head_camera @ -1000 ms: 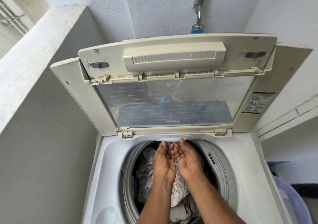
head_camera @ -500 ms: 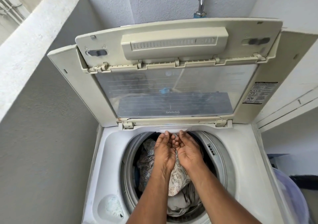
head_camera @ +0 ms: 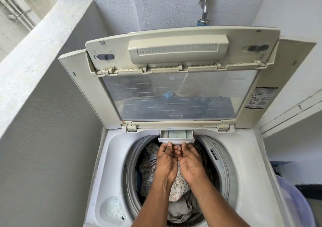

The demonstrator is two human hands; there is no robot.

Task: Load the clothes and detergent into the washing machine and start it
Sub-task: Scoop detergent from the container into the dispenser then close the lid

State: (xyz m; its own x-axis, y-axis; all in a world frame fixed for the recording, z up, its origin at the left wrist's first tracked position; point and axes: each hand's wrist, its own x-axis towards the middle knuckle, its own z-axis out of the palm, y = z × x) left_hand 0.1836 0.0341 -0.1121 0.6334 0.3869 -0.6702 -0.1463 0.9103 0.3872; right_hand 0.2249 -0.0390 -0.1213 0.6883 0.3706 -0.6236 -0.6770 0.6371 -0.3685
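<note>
A white top-load washing machine [head_camera: 113, 165] fills the lower middle, its folding lid [head_camera: 177, 91] standing open against the wall. Patterned and grey clothes [head_camera: 148, 164] lie in the drum. At the back rim a small white detergent drawer [head_camera: 176, 135] sticks out over the drum. My left hand [head_camera: 166, 162] and my right hand [head_camera: 190, 164] are side by side, palms up, with their fingertips curled under the drawer's front lip and gripping it.
A grey wall with a white ledge [head_camera: 34, 56] runs along the left. A metal tap [head_camera: 205, 5] hangs on the wall behind the lid. A translucent purple tub [head_camera: 294, 204] stands at the right. A round recess [head_camera: 113, 209] with bluish residue sits at the machine's front left corner.
The detergent drawer has slid out from under the back rim, drawn toward me by both hands. The camera has tilted slightly.
</note>
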